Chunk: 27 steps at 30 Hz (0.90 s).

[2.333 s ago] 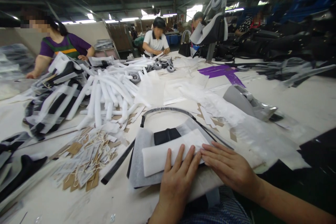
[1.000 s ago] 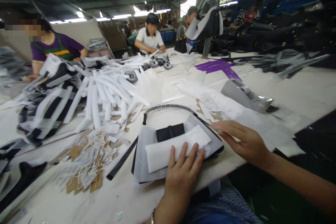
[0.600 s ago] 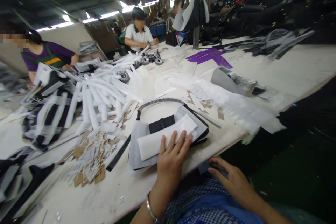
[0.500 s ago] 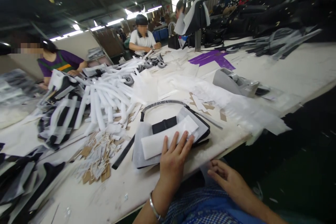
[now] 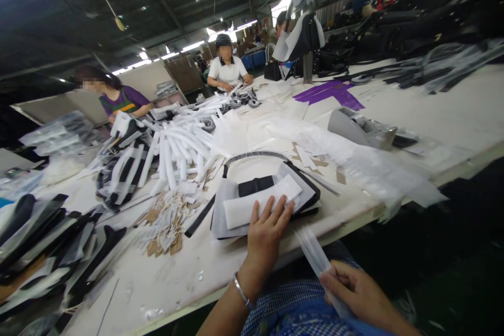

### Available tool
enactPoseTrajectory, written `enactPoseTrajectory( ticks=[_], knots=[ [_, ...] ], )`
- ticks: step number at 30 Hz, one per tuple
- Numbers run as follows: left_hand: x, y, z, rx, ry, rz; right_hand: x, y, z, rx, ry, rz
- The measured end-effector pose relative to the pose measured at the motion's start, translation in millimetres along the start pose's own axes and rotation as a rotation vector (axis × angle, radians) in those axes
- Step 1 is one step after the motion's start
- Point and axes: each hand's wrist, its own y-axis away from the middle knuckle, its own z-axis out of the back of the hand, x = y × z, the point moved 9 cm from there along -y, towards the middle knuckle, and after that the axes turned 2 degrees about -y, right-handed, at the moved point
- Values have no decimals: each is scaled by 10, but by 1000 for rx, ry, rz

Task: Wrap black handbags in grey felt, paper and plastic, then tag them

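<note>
My left hand (image 5: 268, 226) lies flat with fingers spread, pressing a white foam strip (image 5: 240, 212) against the front of a black handbag (image 5: 311, 189). A sheet of thin white wrapping (image 5: 218, 226) sits under the foam strip. The bag lies on its back, its wrapped handle (image 5: 255, 156) arched toward the far side. Below the table's edge, my right hand (image 5: 350, 286) pinches a translucent whitish plastic strip (image 5: 313, 247), which stretches up toward the bag's near right side.
White foam tubes (image 5: 177, 147) are heaped beyond the bag. Cardboard tags (image 5: 169, 226) lie to its left, with black bag parts (image 5: 43, 241) farther left. White sheeting (image 5: 354, 163) trails over the table edge at right. Two co-workers (image 5: 226, 68) (image 5: 126, 97) sit across the table.
My right hand has taken hold of the plastic strip and drawn it into view below the table edge. My left hand stays on the foam strip; the whole view has shifted slightly.
</note>
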Motion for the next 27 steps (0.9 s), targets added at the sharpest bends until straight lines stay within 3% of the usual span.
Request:
enactPoseTrajectory(
  ticks=[5, 10, 14, 17, 19, 22, 25, 27],
  knots=[
    [15, -6, -45, 82, 18, -5, 60, -5, 129, 109, -76, 31],
    [18, -6, -55, 113, 21, 3, 129, -11, 261, 68, -256, 90],
    [16, -7, -46, 120, 31, 2, 384, 24, 174, 75, 152, 431],
    [20, -13, -34, 107, 27, 4, 614, 127, 128, -44, 595, 749],
    [20, -15, -38, 107, 30, 6, 750, 189, 142, -144, 765, 884],
    [18, -16, -44, 105, 43, 8, 916, 220, 184, -233, 898, 975],
    [21, -18, -50, 106, 53, 18, 977, 183, 138, -123, 898, 1026],
    [23, -22, -53, 106, 58, 24, 958, 97, 141, -64, 827, 969]
  ],
)
